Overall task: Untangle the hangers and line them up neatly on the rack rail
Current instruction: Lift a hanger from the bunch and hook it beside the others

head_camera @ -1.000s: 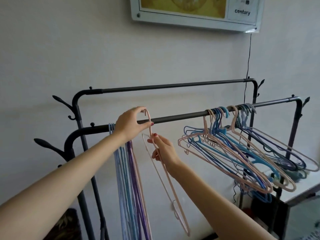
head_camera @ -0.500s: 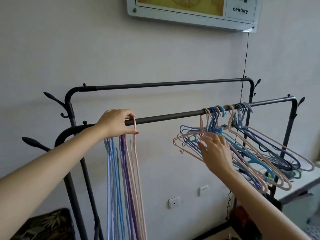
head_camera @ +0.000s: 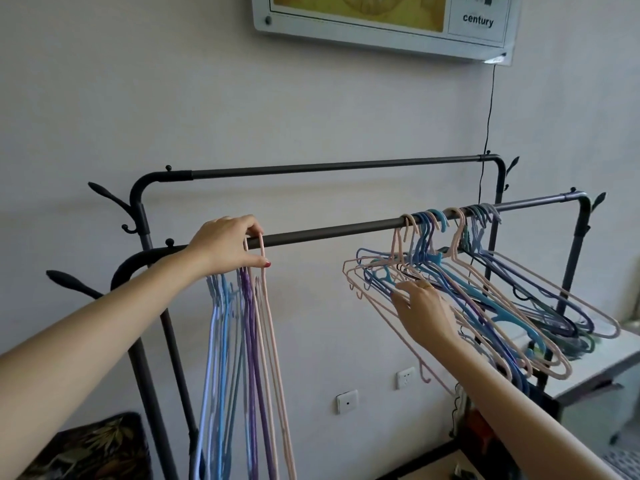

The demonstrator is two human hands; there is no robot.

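The left hand (head_camera: 227,245) pinches the pink hanger's hook (head_camera: 262,249) on the front rail (head_camera: 332,232). At 3 o'clock, the right hand (head_camera: 424,311), fingers spread, touches the tangled hangers (head_camera: 485,289).

Matt metal, slim matt hangers

Rack rail (head_camera: 346,230) looks dark, smooth matt metal; the tangled hangers (head_camera: 485,296) look thin, pastel and matt-coated; wall panel (head_camera: 381,32) glossy.

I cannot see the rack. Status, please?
Left hand pinches pink hanger hook on rail. Right hand touches tangled hangers, fingers straight. Nothing blocks.
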